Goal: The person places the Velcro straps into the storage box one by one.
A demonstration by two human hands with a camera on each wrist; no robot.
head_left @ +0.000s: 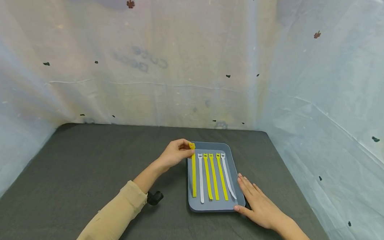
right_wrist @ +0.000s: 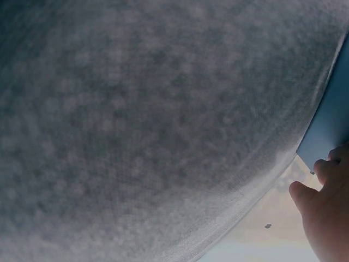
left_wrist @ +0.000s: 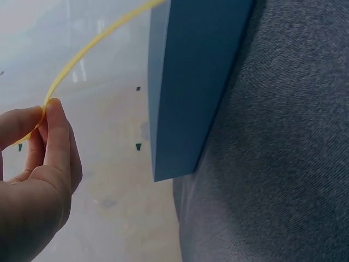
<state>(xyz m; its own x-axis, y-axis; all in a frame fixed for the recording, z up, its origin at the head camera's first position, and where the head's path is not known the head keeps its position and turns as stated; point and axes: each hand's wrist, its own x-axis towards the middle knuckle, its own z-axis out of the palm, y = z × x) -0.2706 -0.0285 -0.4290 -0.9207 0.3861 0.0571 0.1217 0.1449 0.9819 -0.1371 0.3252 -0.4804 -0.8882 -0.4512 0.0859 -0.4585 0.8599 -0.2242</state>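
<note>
A grey-blue tray [head_left: 213, 207] lies on the dark cloth, with slotted cable ties laid lengthwise side by side. Between thumb and fingers, my left hand [head_left: 175, 152] pinches a yellow cable tie [head_left: 194, 176] near its slotted head, over the tray's left side. In the left wrist view this yellow tie [left_wrist: 73, 63] bows upward from the fingertips toward the tray wall [left_wrist: 188, 98]. To its right lie a white tie [head_left: 201, 181], three yellow ties [head_left: 214, 178] and another white tie [head_left: 228, 176] with a bent tail. My right hand [head_left: 261, 205] rests with straight fingers along the tray's lower right edge.
A dark grey cloth [head_left: 94, 183] covers the table under the tray. Pale translucent sheeting [head_left: 182, 62] hangs behind the table and along both sides. A black strap piece [head_left: 155, 198] shows at the left wrist.
</note>
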